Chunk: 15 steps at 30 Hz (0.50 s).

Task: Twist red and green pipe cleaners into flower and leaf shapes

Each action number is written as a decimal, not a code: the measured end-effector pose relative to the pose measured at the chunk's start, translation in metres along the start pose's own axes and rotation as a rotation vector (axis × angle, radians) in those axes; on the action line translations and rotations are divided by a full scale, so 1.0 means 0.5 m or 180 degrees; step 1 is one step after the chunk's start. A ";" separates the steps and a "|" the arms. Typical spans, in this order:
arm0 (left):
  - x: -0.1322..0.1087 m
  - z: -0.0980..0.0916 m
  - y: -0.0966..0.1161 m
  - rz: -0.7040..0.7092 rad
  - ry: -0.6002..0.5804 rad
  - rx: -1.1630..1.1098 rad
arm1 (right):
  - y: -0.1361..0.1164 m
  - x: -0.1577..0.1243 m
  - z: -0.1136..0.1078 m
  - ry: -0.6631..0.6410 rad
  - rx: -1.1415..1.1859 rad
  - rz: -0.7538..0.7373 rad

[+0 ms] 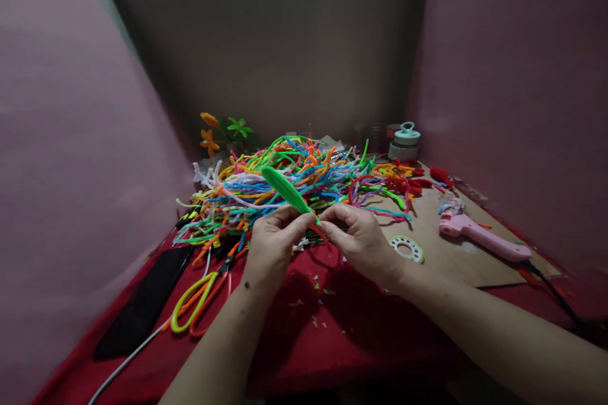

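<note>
A green pipe-cleaner leaf (pixel 286 190), long and rounded at its far end, points up and left from between my hands. My left hand (pixel 275 240) pinches its narrow base with thumb and forefinger. Close beside it, almost touching, my right hand (pixel 358 240) pinches the lower tip of the same leaf. Just behind the hands lies a large tangled heap of pipe cleaners (pixel 256 186) in many colours. My fingertips partly hide the leaf's base.
Scissors (pixel 209 294) with yellow and red handles and a black phone (pixel 145 300) lie at left. On a brown board (pixel 465 266) at right rests a pink glue gun (pixel 484 237). A white ring-shaped spool (pixel 406 248) is near my right wrist. Small scraps dot the red cloth (pixel 304 354).
</note>
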<state>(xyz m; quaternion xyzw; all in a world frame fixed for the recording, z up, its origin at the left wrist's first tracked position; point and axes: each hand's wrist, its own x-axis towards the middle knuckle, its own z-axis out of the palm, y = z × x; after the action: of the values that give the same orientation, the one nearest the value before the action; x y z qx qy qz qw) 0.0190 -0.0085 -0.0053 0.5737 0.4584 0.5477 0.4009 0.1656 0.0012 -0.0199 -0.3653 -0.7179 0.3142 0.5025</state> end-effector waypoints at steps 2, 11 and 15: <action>0.000 0.001 -0.001 -0.0126 0.0022 -0.0236 | -0.003 -0.002 0.002 -0.0105 0.0040 0.0039; -0.001 0.001 -0.007 -0.0023 0.0200 -0.0345 | -0.006 0.006 0.003 -0.0382 0.1007 0.0990; 0.003 -0.002 -0.009 -0.0075 0.0205 -0.0473 | -0.002 0.006 0.007 -0.0445 0.1155 0.1039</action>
<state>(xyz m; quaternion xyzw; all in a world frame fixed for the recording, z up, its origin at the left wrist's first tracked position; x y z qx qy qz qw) 0.0177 -0.0060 -0.0091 0.5189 0.4359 0.5937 0.4339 0.1614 0.0027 -0.0187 -0.3576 -0.6142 0.5394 0.4515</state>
